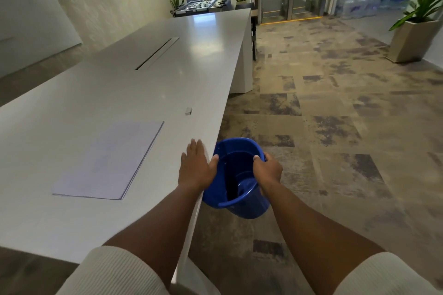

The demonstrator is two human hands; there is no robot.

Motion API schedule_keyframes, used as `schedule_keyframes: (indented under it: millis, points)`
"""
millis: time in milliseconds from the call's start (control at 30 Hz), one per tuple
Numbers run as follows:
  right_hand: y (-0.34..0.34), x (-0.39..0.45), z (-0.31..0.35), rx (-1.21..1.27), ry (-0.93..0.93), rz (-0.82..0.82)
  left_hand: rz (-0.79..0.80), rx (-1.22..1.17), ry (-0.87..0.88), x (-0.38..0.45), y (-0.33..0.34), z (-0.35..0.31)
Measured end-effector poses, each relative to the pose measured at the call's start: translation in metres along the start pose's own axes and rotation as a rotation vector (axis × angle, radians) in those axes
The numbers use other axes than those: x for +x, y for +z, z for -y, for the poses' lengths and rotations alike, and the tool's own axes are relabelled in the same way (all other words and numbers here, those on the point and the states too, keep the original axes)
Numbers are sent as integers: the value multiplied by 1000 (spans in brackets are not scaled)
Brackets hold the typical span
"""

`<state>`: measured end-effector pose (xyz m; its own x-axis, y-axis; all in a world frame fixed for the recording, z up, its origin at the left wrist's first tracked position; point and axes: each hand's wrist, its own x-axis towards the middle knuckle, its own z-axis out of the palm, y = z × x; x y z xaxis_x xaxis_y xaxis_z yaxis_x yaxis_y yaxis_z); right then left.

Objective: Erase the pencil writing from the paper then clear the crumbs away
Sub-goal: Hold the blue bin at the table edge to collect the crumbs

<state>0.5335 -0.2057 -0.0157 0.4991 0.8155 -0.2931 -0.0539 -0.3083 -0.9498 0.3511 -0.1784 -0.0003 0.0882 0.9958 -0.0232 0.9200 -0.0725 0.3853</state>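
The left hand (196, 167) lies flat on the counter (119, 93) at its near right edge, fingers (195, 146) straight and released, the thumb reaching over the edge to touch the rim of a blue bucket (236, 177). The right hand (267, 170) grips the bucket's far-side rim, its fingers curled round the rim with the thumb inside. The bucket hangs just beside the counter edge, below the counter top and tilted toward the person, directly between the two hands.

The paper (110, 160), a thin stack of sheets, lies flat on the counter to the left of the left fingers, near but apart from them. Faint marks on it are too pale to read. A small white eraser (188, 110) sits on the counter beyond the left fingertips, well apart from them and from the paper. Crumbs are too small to make out.
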Motion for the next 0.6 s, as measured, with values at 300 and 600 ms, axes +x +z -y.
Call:
schedule_keyframes:
  millis: [300, 600]
  points:
    - [-12, -2, -1, -21, 0, -24, 133, -14, 381, -9, 10, -18]
    - [-19, 0, 2, -24, 8, -37, -138, -259, 339, -10, 6, -39]
